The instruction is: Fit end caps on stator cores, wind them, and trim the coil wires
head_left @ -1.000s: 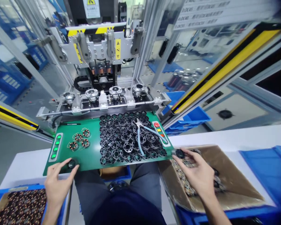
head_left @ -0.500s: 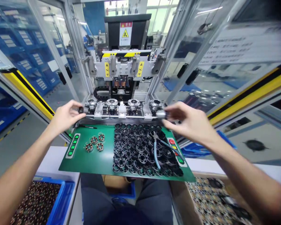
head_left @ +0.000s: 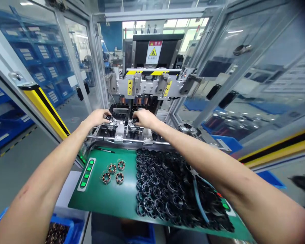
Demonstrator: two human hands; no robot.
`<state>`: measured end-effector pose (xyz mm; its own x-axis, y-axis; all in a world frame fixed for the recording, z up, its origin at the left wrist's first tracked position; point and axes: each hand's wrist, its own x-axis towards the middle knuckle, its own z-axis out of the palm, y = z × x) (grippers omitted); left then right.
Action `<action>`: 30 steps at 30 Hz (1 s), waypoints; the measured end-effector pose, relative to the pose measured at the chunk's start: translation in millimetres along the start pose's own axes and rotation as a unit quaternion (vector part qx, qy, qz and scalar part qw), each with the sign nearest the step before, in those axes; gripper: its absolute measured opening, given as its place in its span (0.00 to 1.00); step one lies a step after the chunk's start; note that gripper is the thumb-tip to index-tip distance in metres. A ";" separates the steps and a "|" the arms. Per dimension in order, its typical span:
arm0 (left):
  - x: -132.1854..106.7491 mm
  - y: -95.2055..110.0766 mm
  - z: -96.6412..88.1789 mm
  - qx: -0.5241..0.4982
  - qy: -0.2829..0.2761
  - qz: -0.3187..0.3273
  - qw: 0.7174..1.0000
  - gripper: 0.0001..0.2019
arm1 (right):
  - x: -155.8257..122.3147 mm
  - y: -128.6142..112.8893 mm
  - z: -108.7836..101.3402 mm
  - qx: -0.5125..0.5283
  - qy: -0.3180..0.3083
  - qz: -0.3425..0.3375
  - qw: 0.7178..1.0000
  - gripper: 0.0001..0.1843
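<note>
Both arms reach over the green work plate (head_left: 122, 200) to the machine's row of round fixtures. My left hand (head_left: 98, 117) pinches a small black ring part on the leftmost fixture (head_left: 111, 122). My right hand (head_left: 143, 118) has its fingers curled on another black ring part at the fixture (head_left: 132, 126) beside it. A further fixture (head_left: 187, 128) at the right shows a dark ring in it. A heap of black ring parts (head_left: 167, 189) covers the right half of the plate. Several copper-wound rings (head_left: 113, 172) lie on its left side.
Blue-handled pliers (head_left: 198, 200) lie on the heap, partly under my right forearm. A strip of green buttons (head_left: 86, 173) runs along the plate's left edge. Glass guard panels with yellow-black posts (head_left: 47, 108) flank the machine. A blue bin of copper-wound parts (head_left: 58, 232) sits at lower left.
Both hands moved inward and forward from the ends of the fixture row onto the two left fixtures, each with a black ring part. The view tilted upward.
</note>
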<state>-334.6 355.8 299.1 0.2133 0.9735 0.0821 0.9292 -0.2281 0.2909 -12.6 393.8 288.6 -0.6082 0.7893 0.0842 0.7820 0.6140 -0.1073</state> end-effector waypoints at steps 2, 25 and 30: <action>2.3 -5.3 -2.1 0.003 -0.019 0.012 1.000 0.18 | 6.9 3.0 -1.2 -0.023 -0.018 -0.017 0.999 0.21; -42.6 12.8 70.8 0.079 0.083 0.013 0.993 0.37 | 36.5 5.5 -36.7 -0.049 -0.136 -0.068 0.987 0.22; -53.8 17.5 91.6 0.044 0.131 -0.007 0.990 0.33 | 42.0 11.1 -38.9 -0.032 -0.145 -0.093 0.984 0.19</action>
<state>-302.1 300.7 212.5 0.1253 0.9372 0.3256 0.9565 -0.2012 0.2111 -24.2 433.7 329.5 -0.7482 0.6351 -0.1918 0.6541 0.7546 -0.0526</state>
